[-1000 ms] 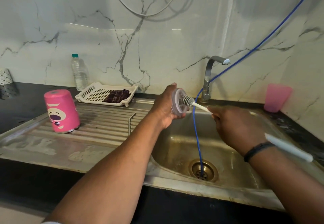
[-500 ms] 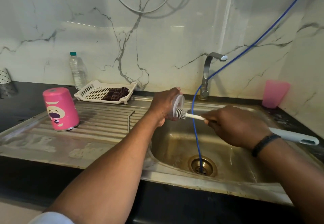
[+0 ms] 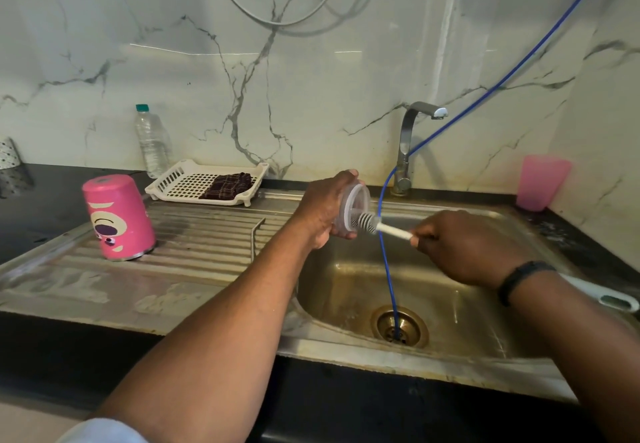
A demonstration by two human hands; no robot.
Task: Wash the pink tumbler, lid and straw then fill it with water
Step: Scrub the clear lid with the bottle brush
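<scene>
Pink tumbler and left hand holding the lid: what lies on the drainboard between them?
In the head view, only a thin metal straw lies between the pink tumbler and the left hand; otherwise the ribbed drainboard is bare there.

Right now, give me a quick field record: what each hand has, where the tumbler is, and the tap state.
left hand: holds clear lid over the sink
right hand: grips bottle brush, bristles against lid
pink tumbler: upside down on drainboard
straw: lying on drainboard
tap: no water visible
</scene>
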